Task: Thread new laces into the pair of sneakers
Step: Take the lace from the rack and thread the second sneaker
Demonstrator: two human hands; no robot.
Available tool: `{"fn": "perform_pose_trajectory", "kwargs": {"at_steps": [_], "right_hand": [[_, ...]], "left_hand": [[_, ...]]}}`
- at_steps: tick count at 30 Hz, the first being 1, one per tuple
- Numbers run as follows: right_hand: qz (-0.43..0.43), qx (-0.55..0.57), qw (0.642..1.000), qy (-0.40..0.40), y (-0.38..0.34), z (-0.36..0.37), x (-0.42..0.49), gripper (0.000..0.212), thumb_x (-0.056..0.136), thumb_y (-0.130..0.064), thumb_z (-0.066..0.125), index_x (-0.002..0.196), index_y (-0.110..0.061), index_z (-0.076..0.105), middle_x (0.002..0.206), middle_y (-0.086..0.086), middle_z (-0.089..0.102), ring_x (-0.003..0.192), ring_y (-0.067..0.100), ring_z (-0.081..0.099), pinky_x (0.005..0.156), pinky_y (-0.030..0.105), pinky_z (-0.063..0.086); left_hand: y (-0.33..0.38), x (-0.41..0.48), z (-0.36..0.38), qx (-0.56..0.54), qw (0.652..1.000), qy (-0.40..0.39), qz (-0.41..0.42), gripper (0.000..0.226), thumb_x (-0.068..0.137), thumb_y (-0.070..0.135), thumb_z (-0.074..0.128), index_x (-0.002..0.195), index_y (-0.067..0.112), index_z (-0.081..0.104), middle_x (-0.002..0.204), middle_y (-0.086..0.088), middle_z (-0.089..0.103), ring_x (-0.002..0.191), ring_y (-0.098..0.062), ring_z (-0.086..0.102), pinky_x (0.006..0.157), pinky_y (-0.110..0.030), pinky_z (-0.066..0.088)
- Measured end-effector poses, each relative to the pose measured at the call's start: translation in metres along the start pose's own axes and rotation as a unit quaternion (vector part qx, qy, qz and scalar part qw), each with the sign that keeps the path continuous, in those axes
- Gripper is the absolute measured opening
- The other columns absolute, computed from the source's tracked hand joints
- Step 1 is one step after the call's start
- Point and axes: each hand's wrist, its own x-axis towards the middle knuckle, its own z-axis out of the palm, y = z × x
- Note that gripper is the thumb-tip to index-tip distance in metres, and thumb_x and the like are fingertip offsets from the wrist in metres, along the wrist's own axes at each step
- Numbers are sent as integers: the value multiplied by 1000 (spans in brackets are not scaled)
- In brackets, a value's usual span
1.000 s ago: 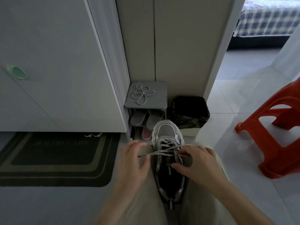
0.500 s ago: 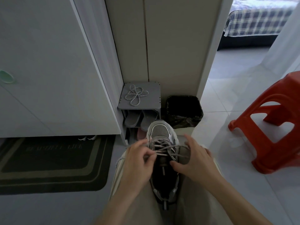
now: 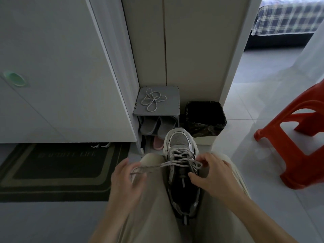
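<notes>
A grey and white sneaker (image 3: 180,146) lies between my knees, toe pointing away. A speckled white lace (image 3: 177,163) crosses its upper eyelets. My left hand (image 3: 125,183) pinches one lace end and holds it stretched out to the left over my left leg. My right hand (image 3: 213,174) grips the right side of the sneaker, thumb on the tongue, fingers curled by the lace at the right eyelets. A second speckled lace (image 3: 153,99) lies coiled on the top of the grey shoe rack (image 3: 172,109).
The rack holds grey slippers (image 3: 157,126) and a pink one below. A black-lined bin (image 3: 205,118) stands right of it. A red plastic stool (image 3: 296,137) is at the right. A dark doormat (image 3: 57,171) lies left, under a white cabinet (image 3: 57,76).
My left hand has pulled the lace end out to the left, away from the sneaker, and the lace now runs taut across my left leg. The right hand stays on the sneaker.
</notes>
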Motion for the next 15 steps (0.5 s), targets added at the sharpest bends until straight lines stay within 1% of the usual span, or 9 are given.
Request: {"fn": "perform_pose_trajectory", "kwargs": {"at_steps": [2, 3, 4, 6, 8, 10, 12, 13, 15], "right_hand": [[6, 0, 1000, -8, -4, -2, -1, 35, 72, -47, 70, 96, -35, 48, 88, -22, 52, 85, -2, 47, 95, 33, 39], [8, -2, 1000, -10, -6, -3, -1, 35, 72, -46, 70, 97, -35, 48, 87, -22, 51, 85, -2, 47, 95, 32, 39], [10, -3, 1000, -11, -8, -3, -2, 36, 72, -46, 71, 98, -35, 47, 87, -23, 50, 84, -2, 46, 95, 32, 39], [14, -5, 1000, -9, -9, -4, -1, 39, 71, -45, 72, 99, -35, 47, 86, -25, 49, 85, -1, 46, 95, 33, 40], [21, -4, 1000, -10, -8, -5, -2, 41, 70, -44, 72, 100, -35, 46, 85, -25, 48, 86, 0, 47, 95, 34, 40], [27, -1, 1000, -8, -8, -6, -2, 42, 70, -44, 73, 101, -35, 46, 85, -26, 48, 88, 1, 48, 95, 35, 40], [31, 2, 1000, -4, -9, -7, -3, 44, 69, -44, 72, 103, -35, 46, 84, -26, 47, 88, 2, 48, 97, 35, 40], [33, 2, 999, -3, -9, -8, -4, 44, 69, -44, 72, 105, -35, 47, 85, -26, 47, 89, 2, 48, 97, 35, 39], [36, 9, 999, -5, -9, -9, -4, 46, 69, -43, 72, 106, -36, 46, 86, -27, 47, 90, 1, 48, 98, 35, 39]], "left_hand": [[26, 0, 7, -4, 994, 25, 103, 34, 83, 45, 59, 111, 27, 64, 130, 11, 41, 128, -8, 33, 103, -30, 27], [39, 0, 12, 19, 989, 20, 147, 35, 83, 48, 55, 109, 28, 66, 129, 12, 41, 128, -7, 31, 104, -30, 27], [50, 1, 18, 44, 985, 1, 170, 33, 84, 48, 55, 110, 30, 66, 133, 12, 39, 131, -7, 27, 106, -28, 24], [65, 4, 30, 81, 980, -31, 178, 28, 88, 43, 56, 112, 32, 64, 142, 12, 33, 136, -7, 18, 111, -27, 19], [72, 8, 38, 85, 979, -36, 182, 20, 89, 39, 58, 104, 28, 66, 144, 11, 33, 138, -8, 19, 113, -28, 21], [75, 10, 42, 69, 982, -40, 173, 14, 90, 34, 58, 95, 24, 66, 144, 13, 36, 136, -6, 22, 111, -23, 21], [75, 9, 42, 38, 985, -48, 159, 9, 91, 29, 59, 90, 21, 63, 139, 17, 38, 131, 0, 26, 104, -17, 20], [73, 7, 40, 17, 987, -49, 154, 7, 90, 26, 60, 86, 21, 62, 134, 19, 40, 127, 2, 30, 102, -17, 22], [67, 2, 36, -21, 987, -49, 153, 9, 88, 21, 62, 80, 21, 58, 124, 23, 42, 122, 1, 39, 103, -23, 33]]}}
